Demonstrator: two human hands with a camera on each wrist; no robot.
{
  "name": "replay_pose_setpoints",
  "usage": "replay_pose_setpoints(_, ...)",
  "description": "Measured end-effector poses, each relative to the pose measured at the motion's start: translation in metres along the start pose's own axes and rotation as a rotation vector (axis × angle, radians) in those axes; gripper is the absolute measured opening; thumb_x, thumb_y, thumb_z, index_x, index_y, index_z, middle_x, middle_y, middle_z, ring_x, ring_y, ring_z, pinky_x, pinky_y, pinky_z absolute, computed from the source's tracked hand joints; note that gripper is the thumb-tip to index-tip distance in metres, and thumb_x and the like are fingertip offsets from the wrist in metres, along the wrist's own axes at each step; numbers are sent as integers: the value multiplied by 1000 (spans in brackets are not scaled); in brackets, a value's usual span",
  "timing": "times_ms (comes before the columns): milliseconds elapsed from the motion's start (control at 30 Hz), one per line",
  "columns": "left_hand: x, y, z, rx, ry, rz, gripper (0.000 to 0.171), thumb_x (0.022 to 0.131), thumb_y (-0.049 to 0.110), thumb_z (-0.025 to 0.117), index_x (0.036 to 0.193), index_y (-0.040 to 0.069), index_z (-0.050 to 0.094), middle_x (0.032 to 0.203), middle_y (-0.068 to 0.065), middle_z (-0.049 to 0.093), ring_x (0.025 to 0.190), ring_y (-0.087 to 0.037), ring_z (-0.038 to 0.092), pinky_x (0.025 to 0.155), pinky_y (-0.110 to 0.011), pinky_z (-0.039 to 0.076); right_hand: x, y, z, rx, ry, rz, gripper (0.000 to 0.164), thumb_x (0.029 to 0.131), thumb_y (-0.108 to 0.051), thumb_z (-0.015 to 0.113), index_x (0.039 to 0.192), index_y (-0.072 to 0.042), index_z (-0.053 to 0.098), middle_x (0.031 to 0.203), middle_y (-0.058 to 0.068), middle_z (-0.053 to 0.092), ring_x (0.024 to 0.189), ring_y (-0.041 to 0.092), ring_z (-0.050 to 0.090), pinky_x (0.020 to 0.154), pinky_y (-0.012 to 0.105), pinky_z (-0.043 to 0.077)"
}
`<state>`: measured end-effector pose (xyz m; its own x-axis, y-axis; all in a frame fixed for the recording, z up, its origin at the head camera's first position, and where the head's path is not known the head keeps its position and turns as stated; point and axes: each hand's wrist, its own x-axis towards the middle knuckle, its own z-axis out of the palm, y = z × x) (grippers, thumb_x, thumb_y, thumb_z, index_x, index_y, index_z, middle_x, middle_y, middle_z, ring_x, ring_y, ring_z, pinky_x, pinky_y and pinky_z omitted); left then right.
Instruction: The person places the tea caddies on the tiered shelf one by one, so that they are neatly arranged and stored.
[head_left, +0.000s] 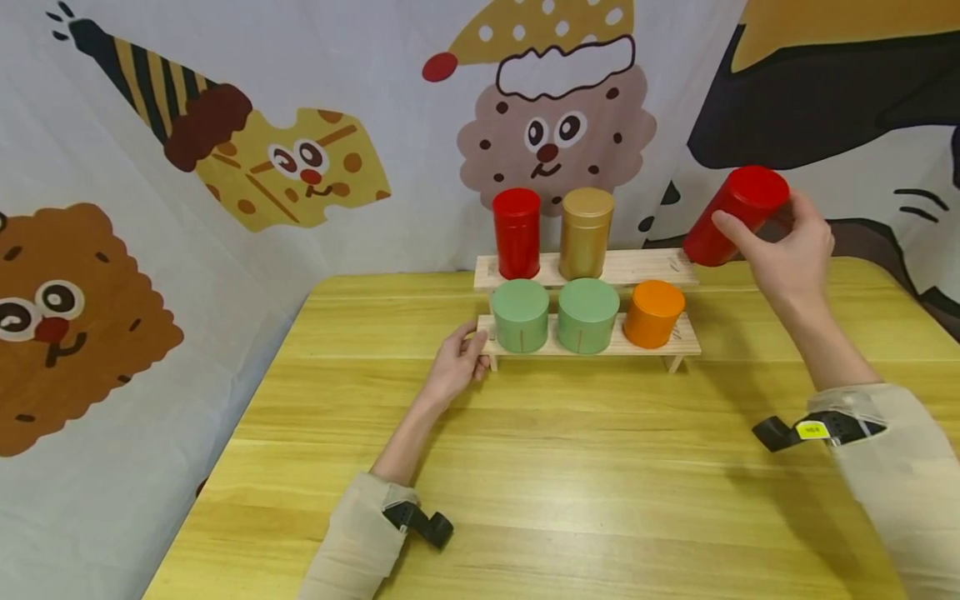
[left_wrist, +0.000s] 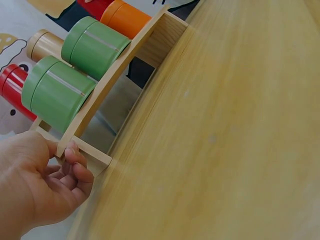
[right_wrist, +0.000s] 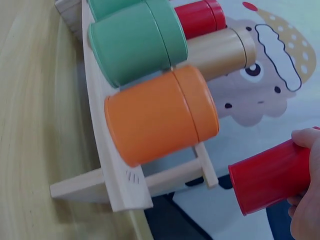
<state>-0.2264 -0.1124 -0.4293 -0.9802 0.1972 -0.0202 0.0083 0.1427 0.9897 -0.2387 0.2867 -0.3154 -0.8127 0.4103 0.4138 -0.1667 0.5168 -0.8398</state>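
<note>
My right hand [head_left: 795, 254] grips a red canister [head_left: 738, 212] around its side, tilted, by the right end of the upper shelf [head_left: 637, 267]. In the right wrist view, that red canister [right_wrist: 272, 175] hangs beyond the rack's end. My left hand [head_left: 456, 362] pinches the left end of the two-tier wooden rack [left_wrist: 107, 82] at its lower shelf. A second red canister [head_left: 517, 233] and a gold canister [head_left: 587, 233] stand upright on the upper shelf. On the lower shelf stand two green canisters [head_left: 521, 317] and a shorter orange canister [head_left: 654, 314].
The rack stands toward the back of a wooden table [head_left: 570, 475]. Behind it hangs a white cloth [head_left: 420, 233] printed with cartoon figures. Black cameras on straps [head_left: 420, 523] sit on both sleeves.
</note>
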Motion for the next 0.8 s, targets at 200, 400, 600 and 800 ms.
replay_pose_setpoints(200, 0, 0, 0, -11, -6, -2, 56, 110, 22, 47, 156, -4, 28, 77, -8, 61, 57, -9, 53, 52, -22, 45, -3, -13, 7, 10, -33, -13, 62, 92, -38, 74, 147, -22, 51, 142, 2, 56, 122, 15, 50, 103, 24, 39)
replay_pose_setpoints(400, 1, 0, -2, -9, -16, -10, 56, 110, 22, 47, 156, -4, 28, 77, -8, 61, 57, -11, 53, 53, -22, 45, -7, -21, 13, 26, -64, -61, 61, 91, -37, 74, 146, -20, 52, 138, 4, 58, 115, 11, 49, 100, 25, 39)
replay_pose_setpoints(600, 3, 1, -3, -15, -34, -25, 57, 110, 20, 44, 157, -6, 23, 80, -13, 62, 58, -12, 52, 53, -25, 45, -10, -27, 21, 36, -88, -91, 60, 91, -36, 75, 145, -17, 54, 135, 7, 59, 111, 9, 49, 98, 26, 38)
replay_pose_setpoints(800, 1, -1, -1, -17, -14, -14, 56, 110, 21, 46, 156, -4, 27, 79, -12, 62, 57, -11, 52, 52, -23, 45, -13, -30, 29, 20, -139, -96, 61, 92, -40, 74, 145, -18, 53, 135, 8, 59, 114, 15, 49, 99, 27, 39)
